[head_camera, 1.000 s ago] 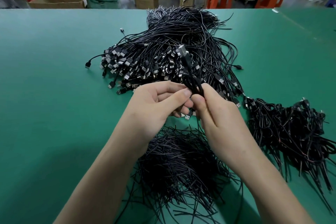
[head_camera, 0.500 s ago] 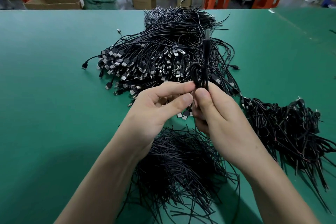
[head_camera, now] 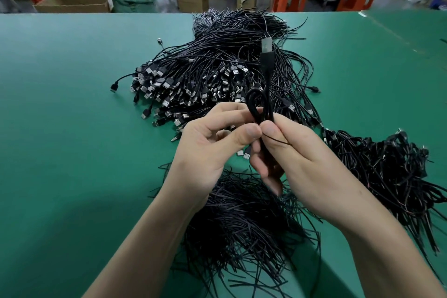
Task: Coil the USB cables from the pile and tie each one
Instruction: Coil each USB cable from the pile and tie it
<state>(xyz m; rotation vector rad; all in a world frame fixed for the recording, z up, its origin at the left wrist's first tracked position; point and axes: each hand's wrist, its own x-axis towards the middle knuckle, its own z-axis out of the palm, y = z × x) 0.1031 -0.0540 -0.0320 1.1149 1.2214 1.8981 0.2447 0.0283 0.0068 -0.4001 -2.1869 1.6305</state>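
- Big pile (head_camera: 217, 68) of loose cables mid-table: most work left, we judge.
- Heap of tied cables (head_camera: 387, 172) at right: some done.
- Our left hand (head_camera: 210, 150) and right hand (head_camera: 309, 164) pinch one coiled cable (head_camera: 266, 104), upright before the pile; tie (head_camera: 280, 141) not yet twisted.

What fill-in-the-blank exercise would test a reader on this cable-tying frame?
The left hand and right hand pinch a coiled black USB cable whose silver plug points ____ from the person.
A thin black wire tie crosses the ____ thumb.
The loose black cable pile lies on a ____ table.
Missing: away; right; green.
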